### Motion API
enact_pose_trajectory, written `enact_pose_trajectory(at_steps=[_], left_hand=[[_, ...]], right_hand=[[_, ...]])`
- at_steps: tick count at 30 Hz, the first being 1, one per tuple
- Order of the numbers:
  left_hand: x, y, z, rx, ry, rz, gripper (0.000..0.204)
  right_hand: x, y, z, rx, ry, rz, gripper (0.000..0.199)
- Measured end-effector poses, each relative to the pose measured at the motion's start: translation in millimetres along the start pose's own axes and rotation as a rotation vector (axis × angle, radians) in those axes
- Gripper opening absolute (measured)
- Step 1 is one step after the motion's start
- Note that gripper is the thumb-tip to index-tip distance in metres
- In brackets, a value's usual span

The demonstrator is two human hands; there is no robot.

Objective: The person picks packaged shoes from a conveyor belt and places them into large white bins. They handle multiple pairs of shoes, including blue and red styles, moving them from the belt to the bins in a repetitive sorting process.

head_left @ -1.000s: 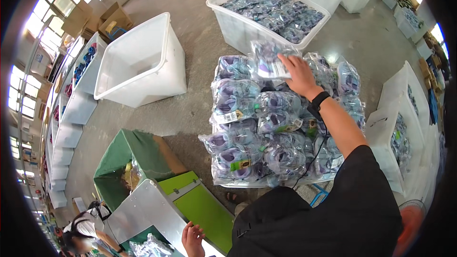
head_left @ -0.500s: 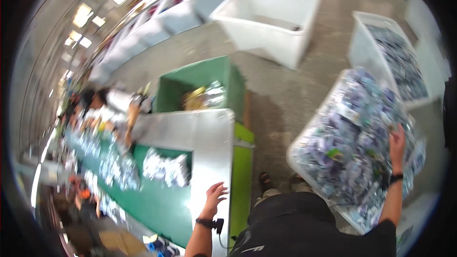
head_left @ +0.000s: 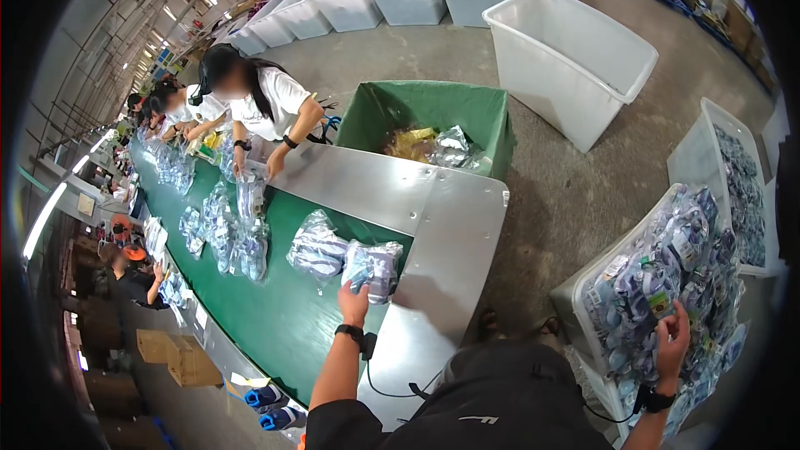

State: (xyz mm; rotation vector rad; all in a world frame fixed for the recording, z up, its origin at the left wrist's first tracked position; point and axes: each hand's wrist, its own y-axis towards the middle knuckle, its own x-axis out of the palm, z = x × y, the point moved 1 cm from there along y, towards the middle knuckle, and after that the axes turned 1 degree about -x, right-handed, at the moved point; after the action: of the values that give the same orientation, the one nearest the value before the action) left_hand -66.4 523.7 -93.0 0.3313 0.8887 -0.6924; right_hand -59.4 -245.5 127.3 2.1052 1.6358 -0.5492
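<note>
At the near end of the green conveyor belt, my left hand has its fingers closed on the near edge of a clear plastic bag of pale shoes. A second bag of pale shoes lies beside it, touching. To my right stands a white bin heaped with bagged shoes in grey-blue and purple. Over this heap is my right hand, fingers apart and pointing up, beside a bag with a green and yellow label. Nothing shows in its grasp.
A metal ledge edges the belt. Beyond it stands a green bin with plastic wrap inside. A large white bin and another full one stand farther off. Co-workers handle bagged shoes along the belt.
The view has swung left. My left hand, apart from the bags before, has reached forward onto a bag of shoes. My right hand stays over the heap.
</note>
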Motion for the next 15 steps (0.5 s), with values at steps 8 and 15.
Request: enact_pose_trajectory(at_steps=[8,15], left_hand=[[16,89,-50,-0.225,-0.119,-0.260,0.086],[9,55,-27,-0.500,-0.543,-0.546,0.076]], right_hand=[[83,-28,-80,-0.029,-0.179,-0.204,0.047],[115,-18,-113,-0.076,-0.277,-0.405,0.042]])
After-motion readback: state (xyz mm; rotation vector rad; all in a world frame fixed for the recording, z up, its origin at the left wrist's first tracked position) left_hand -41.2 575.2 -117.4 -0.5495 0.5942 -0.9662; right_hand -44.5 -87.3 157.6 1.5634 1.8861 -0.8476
